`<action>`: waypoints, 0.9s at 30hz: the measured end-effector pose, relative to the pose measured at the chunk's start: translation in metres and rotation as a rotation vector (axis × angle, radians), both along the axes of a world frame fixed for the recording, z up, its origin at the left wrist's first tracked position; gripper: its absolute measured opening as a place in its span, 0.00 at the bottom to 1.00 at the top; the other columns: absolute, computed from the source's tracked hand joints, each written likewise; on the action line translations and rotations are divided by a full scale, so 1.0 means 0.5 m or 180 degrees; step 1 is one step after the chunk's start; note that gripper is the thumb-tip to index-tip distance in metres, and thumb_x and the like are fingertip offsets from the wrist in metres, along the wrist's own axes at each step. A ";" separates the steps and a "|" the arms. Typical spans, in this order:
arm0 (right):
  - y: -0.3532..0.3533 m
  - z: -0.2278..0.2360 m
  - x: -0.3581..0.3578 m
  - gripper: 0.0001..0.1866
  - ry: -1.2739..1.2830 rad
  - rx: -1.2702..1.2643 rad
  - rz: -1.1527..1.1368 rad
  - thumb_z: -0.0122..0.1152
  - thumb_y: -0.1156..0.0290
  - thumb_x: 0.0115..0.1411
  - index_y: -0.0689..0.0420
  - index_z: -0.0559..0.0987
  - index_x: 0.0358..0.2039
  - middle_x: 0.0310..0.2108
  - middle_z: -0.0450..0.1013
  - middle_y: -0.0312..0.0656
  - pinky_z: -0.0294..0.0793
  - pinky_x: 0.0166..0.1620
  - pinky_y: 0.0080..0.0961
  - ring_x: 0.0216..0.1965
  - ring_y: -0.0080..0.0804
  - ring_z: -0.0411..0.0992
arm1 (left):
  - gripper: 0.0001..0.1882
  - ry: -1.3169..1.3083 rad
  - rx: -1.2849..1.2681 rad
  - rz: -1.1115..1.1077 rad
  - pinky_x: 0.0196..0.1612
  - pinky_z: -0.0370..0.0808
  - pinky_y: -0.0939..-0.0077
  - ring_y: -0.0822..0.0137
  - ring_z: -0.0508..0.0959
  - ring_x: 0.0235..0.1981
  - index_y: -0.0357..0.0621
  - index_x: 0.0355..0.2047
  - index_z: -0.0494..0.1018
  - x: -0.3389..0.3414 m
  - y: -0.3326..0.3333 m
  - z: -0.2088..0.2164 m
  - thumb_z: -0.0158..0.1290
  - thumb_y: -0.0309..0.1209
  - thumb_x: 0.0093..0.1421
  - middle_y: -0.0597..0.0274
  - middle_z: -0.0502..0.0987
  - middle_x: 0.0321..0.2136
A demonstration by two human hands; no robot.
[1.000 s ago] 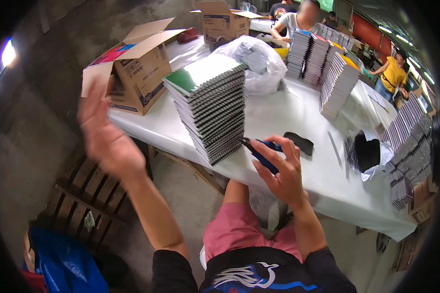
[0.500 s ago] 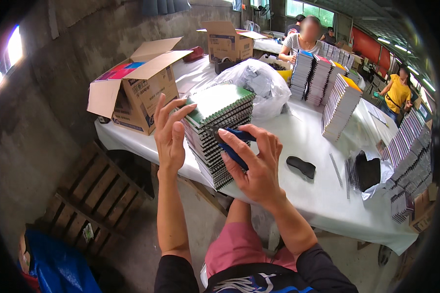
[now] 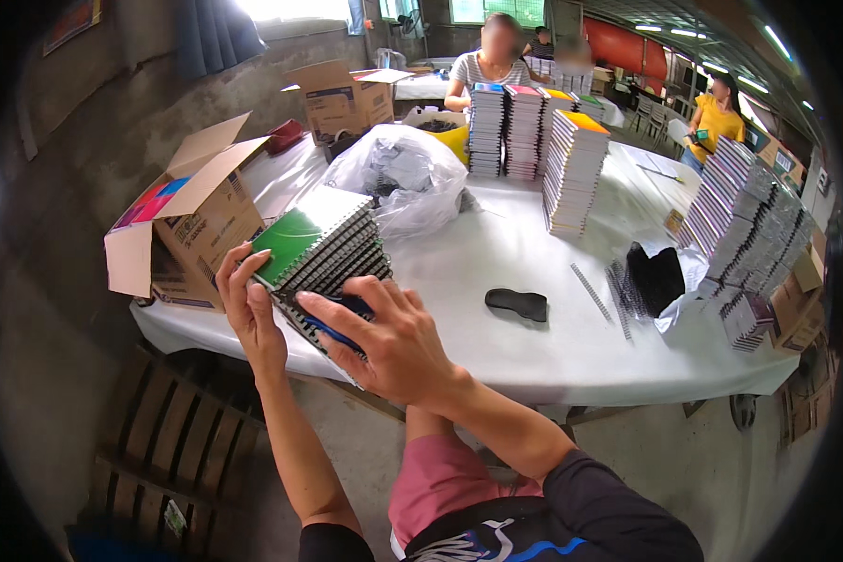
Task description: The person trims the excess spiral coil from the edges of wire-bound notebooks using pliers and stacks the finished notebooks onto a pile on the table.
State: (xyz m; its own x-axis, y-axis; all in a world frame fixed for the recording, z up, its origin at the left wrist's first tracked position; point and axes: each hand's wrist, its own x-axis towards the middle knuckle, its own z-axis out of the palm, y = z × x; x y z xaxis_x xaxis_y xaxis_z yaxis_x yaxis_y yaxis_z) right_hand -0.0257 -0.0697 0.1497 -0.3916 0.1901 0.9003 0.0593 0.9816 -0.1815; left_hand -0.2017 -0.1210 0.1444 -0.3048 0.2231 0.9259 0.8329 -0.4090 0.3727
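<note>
Stack of spiral notebooks (image 3: 342,255): tall pile, lying flat one on another, glossy green cover face up on top with bright glare toward its far end, white page edges, dark coils lined up down the side facing the wearer; stands at the near edge of the white tabletop (image 3: 464,347), left grip (image 3: 258,314) touching the cover's near-left corner, lower part partly hidden. Blue-handled pliers (image 3: 331,332): held in right grip (image 3: 398,347) close against the coil side, handles angled, head hidden by fingers, so jaw position can't be read.
</note>
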 end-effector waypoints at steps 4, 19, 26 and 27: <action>-0.013 0.012 -0.011 0.16 0.0135 -0.1068 0.1165 0.54 0.69 0.59 0.52 0.73 0.48 0.30 0.71 0.42 0.72 0.29 0.27 0.27 0.35 0.73 | 0.20 0.0029 0.0035 0.0014 0.56 0.59 0.64 0.59 0.64 0.53 0.42 0.43 0.72 -0.008 0.000 -0.005 0.41 0.45 0.65 0.53 0.65 0.50; -0.020 -0.018 0.019 0.21 -0.0194 -0.0450 -0.0265 0.58 0.62 0.53 0.46 0.72 0.50 0.43 0.66 0.40 0.57 0.48 0.39 0.43 0.37 0.65 | 0.19 -0.0197 -0.0137 -0.0386 0.60 0.53 0.67 0.63 0.60 0.57 0.44 0.48 0.68 0.001 -0.001 -0.009 0.38 0.43 0.66 0.57 0.61 0.53; -0.016 -0.023 0.009 0.21 -0.0070 -0.0306 -0.0204 0.58 0.61 0.53 0.45 0.72 0.49 0.44 0.65 0.39 0.56 0.47 0.38 0.43 0.37 0.64 | 0.19 -0.0300 -0.0162 -0.0492 0.61 0.51 0.67 0.63 0.58 0.58 0.45 0.48 0.68 0.005 0.001 -0.006 0.38 0.43 0.66 0.58 0.61 0.54; -0.014 -0.026 0.007 0.21 -0.0063 -0.0288 -0.0209 0.58 0.61 0.54 0.45 0.72 0.49 0.44 0.65 0.39 0.56 0.47 0.37 0.43 0.37 0.65 | 0.19 -0.0307 -0.0163 -0.0480 0.61 0.51 0.67 0.63 0.58 0.58 0.45 0.48 0.68 0.006 0.002 -0.007 0.38 0.43 0.66 0.58 0.61 0.54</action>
